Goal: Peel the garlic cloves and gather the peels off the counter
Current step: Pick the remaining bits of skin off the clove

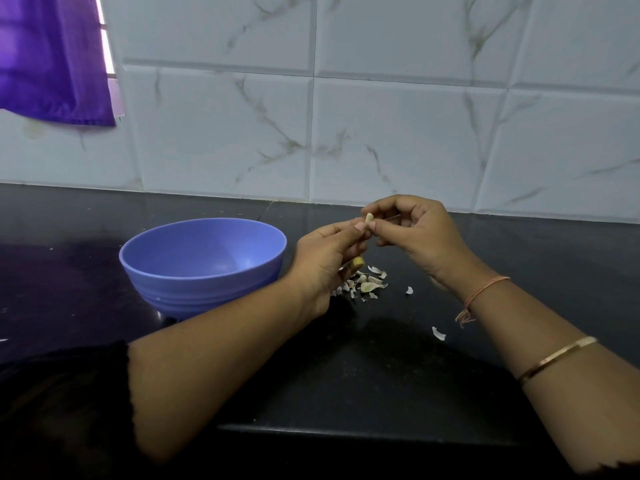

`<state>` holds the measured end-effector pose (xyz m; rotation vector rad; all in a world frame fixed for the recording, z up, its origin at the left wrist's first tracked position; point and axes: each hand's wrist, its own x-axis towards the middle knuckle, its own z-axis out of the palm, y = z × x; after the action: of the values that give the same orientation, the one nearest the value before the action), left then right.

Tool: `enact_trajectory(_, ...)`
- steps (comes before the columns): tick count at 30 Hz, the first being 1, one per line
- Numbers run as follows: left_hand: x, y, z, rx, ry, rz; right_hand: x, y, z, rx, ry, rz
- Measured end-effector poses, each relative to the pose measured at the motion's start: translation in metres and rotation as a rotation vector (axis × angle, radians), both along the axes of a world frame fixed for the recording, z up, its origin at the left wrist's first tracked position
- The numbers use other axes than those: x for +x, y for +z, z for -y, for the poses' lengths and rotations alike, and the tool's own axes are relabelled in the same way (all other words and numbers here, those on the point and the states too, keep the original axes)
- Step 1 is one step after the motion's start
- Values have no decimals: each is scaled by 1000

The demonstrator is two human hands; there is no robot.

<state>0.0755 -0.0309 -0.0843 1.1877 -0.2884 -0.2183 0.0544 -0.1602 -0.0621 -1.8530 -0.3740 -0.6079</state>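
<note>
Blue bowl (pixel 194 285) stands at left on the dark worktop (pixel 346 375). Just right of it, the left hand (pixel 325 261) is raised above the worktop, its grip pinching a garlic clove (pixel 369 220) at the fingertips. Peels (pixel 365 285) lie heaped on the worktop beneath, with two strays farther right. The right hand (pixel 419 233), fingers curled, pinches the same clove from the right.
</note>
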Motion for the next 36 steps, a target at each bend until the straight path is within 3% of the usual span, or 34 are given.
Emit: enact_trajectory(36, -1, 0, 1, -79, 6, -9, -1, 1, -4, 157, -3, -61)
